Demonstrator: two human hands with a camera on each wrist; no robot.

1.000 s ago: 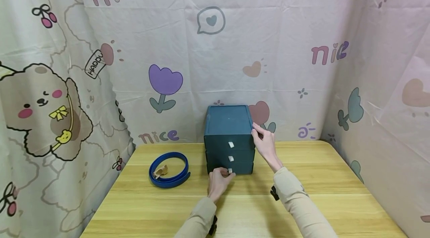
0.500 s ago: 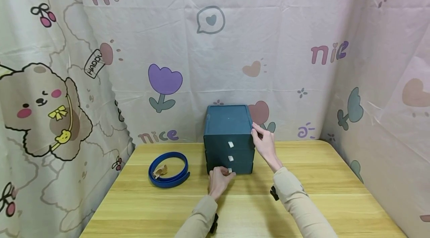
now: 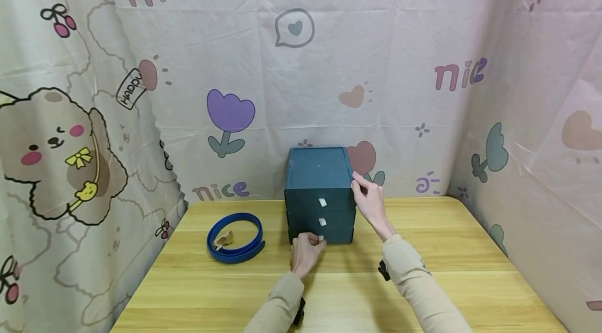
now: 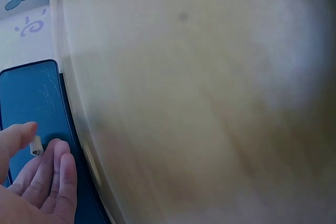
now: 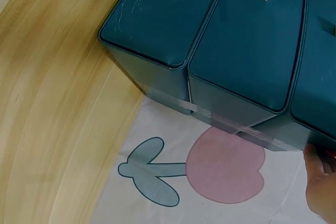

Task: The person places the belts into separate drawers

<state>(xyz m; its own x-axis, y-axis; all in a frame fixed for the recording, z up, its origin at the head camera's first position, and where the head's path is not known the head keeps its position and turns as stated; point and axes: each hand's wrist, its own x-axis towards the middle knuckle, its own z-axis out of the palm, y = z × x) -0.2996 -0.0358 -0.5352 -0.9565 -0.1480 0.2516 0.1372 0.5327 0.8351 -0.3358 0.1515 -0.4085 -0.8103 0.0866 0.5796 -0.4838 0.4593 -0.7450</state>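
Observation:
A dark teal drawer box (image 3: pixel 321 168) with three stacked drawers and white pull tabs stands on the table. My left hand (image 3: pixel 306 254) is low at its front, around the bottom drawer's tab (image 4: pixel 36 146). In the left wrist view that tab lies between the thumb (image 4: pixel 20 136) and fairly straight fingers (image 4: pixel 62 177); I see no firm pinch. My right hand (image 3: pixel 370 201) rests its fingertips on the box's upper right edge. Only part of the right hand (image 5: pixel 321 184) shows in the right wrist view, against the box's side. All drawers look closed.
A coiled blue belt (image 3: pixel 237 255) with a gold buckle (image 3: pixel 223 240) lies left of the box on the wooden table (image 3: pixel 188 291). A printed cloth (image 3: pixel 301 77) hangs close behind the box and along both sides.
The left thumb has drawn slightly closer to the bottom tab. My right hand stays at the box's edge, and the drawers and belt have not moved.

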